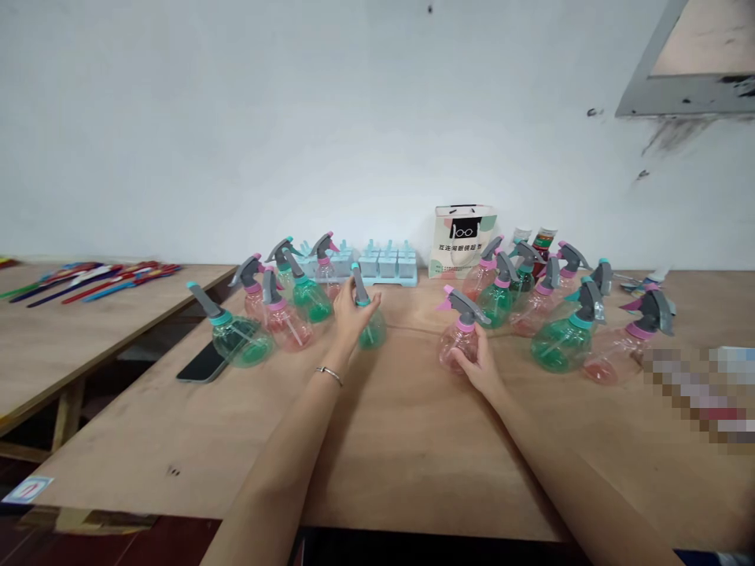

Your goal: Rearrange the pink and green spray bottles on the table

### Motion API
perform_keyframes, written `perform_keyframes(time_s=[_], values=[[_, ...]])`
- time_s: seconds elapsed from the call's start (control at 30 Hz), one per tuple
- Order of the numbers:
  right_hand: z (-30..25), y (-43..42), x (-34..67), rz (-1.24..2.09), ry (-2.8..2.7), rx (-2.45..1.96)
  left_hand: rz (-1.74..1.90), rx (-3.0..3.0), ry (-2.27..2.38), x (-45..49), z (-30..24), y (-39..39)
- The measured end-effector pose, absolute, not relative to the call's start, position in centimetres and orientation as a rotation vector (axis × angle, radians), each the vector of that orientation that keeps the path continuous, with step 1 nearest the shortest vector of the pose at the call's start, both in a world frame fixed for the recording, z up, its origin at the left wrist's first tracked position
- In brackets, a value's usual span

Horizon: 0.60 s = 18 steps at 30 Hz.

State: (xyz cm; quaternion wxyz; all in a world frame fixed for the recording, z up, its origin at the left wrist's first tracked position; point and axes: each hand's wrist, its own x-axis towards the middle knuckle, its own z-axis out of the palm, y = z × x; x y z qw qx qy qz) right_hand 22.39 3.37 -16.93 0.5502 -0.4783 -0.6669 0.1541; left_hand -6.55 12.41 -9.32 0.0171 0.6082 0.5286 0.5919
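Observation:
My left hand (352,314) is closed around the neck of a green spray bottle (371,332) with a grey and teal trigger head, standing on the wooden table. To its right, my right hand (479,363) grips the round body of a pink spray bottle (455,342) with a pink collar. Left of my hands stand more spray bottles, among them a green one (243,339) and a pink one (289,324). On the right is another group, with a green bottle (560,343) and a pink bottle (613,352) at its front.
A light blue ice-pop mould (386,267) and a paper bag (457,255) stand along the wall. A phone (204,365) lies under the left green bottle. Colourful flat strips (100,275) lie on the neighbouring table across a gap. A blurred patch (701,389) covers something at right.

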Motion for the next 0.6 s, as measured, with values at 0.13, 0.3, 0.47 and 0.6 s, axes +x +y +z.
perform_keyframes(time_s=[0.13,0.3,0.47,0.6], values=[[-17.0,3.4,22.4,0.382,-1.570,-1.127,1.721,1.932,1.880,-7.0,-11.6,12.8],[-17.1,3.4,22.4,0.407,-1.557,-1.118,1.333,1.874,2.363,-7.6,-11.5,13.6],[-17.2,3.4,22.2,0.430,-1.535,-1.114,1.043,1.891,2.344,-8.6,-9.0,16.4],[-17.3,3.3,22.2,0.445,-1.535,-1.124,0.986,1.804,2.332,-9.0,-8.2,18.3]])
